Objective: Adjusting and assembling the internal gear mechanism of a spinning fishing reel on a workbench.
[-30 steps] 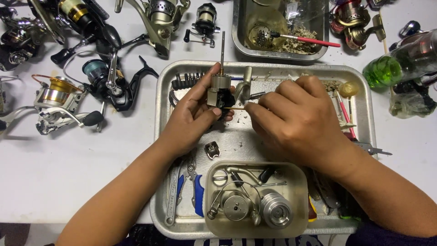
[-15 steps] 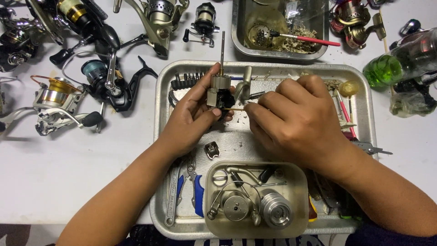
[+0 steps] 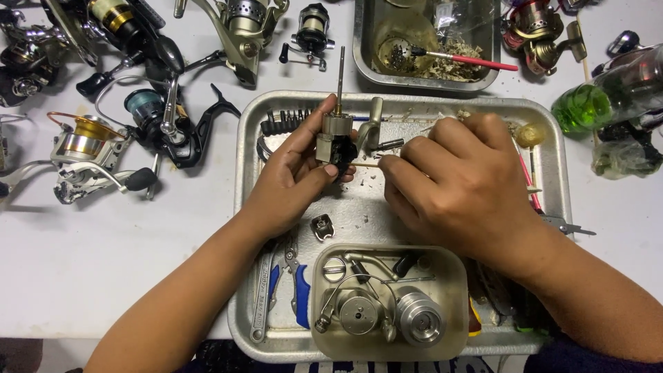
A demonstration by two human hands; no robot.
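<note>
My left hand (image 3: 290, 181) grips a stripped fishing reel body (image 3: 336, 138) over the big metal tray (image 3: 407, 211); a thin shaft sticks straight up from the body and a curved foot juts to its right. My right hand (image 3: 459, 186) pinches a thin wooden stick (image 3: 366, 164) whose tip touches the dark part of the reel body. Both hands hover above the tray's bare middle. A small metal part (image 3: 322, 226) lies on the tray just below my left hand.
A smaller metal dish (image 3: 456, 269) at the tray's front holds a spool, bail wire and gears. Blue-handled pliers (image 3: 297, 290) lie beside it. Several fishing reels (image 3: 152, 117) crowd the table's left and back. Another tray (image 3: 366, 62) with a red brush stands behind; a green bottle (image 3: 587, 107) at right.
</note>
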